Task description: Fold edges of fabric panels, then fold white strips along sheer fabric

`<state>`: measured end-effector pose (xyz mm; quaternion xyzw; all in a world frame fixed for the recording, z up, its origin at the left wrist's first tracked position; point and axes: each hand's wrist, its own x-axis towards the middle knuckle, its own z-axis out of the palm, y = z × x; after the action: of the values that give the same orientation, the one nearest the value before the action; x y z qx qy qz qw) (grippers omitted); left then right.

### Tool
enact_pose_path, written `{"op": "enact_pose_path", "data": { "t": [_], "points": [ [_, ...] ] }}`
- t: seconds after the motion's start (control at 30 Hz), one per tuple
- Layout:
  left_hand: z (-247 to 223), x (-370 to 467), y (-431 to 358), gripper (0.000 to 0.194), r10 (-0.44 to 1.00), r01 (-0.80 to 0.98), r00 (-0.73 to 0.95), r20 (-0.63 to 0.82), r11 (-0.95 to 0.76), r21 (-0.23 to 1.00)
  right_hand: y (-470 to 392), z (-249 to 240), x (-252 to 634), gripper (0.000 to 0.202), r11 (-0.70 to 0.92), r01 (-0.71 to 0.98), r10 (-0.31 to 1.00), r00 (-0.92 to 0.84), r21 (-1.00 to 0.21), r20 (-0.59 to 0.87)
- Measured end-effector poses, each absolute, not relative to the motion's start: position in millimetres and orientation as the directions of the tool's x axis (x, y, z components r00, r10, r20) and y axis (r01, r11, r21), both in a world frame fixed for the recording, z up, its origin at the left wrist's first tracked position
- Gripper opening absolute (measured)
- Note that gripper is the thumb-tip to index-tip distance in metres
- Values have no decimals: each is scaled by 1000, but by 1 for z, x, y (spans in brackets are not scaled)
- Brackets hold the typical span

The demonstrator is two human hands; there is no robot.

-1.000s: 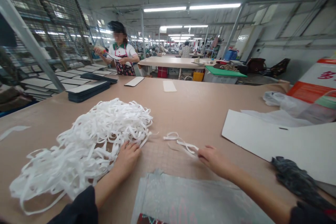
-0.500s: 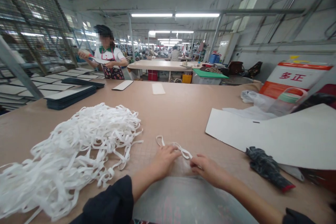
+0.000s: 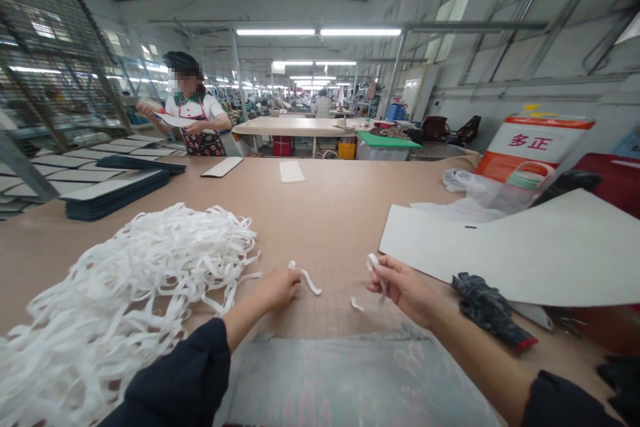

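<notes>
My left hand (image 3: 281, 288) is closed on a short white strap (image 3: 311, 282), whose end trails to the right over the brown tabletop. Off to the right, my right hand (image 3: 400, 283) pinches another white strap (image 3: 373, 261), looped above the fingers and hanging below them. A small curved white piece (image 3: 357, 304) shows between the hands, partly blurred. A large tangled heap of white straps (image 3: 150, 273) lies left of my left hand. Under my forearms, at the near edge, is a translucent plastic sheet (image 3: 320, 373).
A dark glove (image 3: 493, 313) and large white boards (image 3: 520, 253) lie at the right, near a plastic bag (image 3: 470, 183) and a red-and-white container (image 3: 535, 143). Stacked dark-edged panels (image 3: 117, 193) are at the left. Across the table a person (image 3: 193, 107) holds a panel.
My hands have moved apart, each now with a white strap; before, they were close together around strap on the table. The view has shifted slightly to the right.
</notes>
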<state>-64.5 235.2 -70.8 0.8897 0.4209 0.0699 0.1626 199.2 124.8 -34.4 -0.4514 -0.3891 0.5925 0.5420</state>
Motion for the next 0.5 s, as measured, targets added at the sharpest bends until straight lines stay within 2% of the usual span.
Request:
{"op": "enact_pose_path", "data": {
  "t": [0.17,0.27,0.3,0.37,0.43,0.5],
  "points": [
    [-53,-40,192,20,727,614,683,71,-624,483,118,-30,181,16,-136,-575,985,10,-807,-173],
    [-42,-28,161,40,647,447,758,82,-607,657,111,-22,167,12,-133,-668,982,12,-732,-189],
    [-40,-25,152,46,628,376,774,84,-562,737,109,-20,163,12,-136,-690,981,8,-711,-196],
    [-36,-23,137,43,622,271,781,50,-410,871,104,-18,157,11,-138,-725,977,12,-675,-213],
    [-35,-23,126,29,631,251,774,-56,-226,941,98,-19,154,11,-135,-750,972,27,-648,-234],
    [-36,-27,119,25,622,245,764,-175,-28,969,93,-21,155,11,-116,-770,967,57,-627,-249]
  ]
}}
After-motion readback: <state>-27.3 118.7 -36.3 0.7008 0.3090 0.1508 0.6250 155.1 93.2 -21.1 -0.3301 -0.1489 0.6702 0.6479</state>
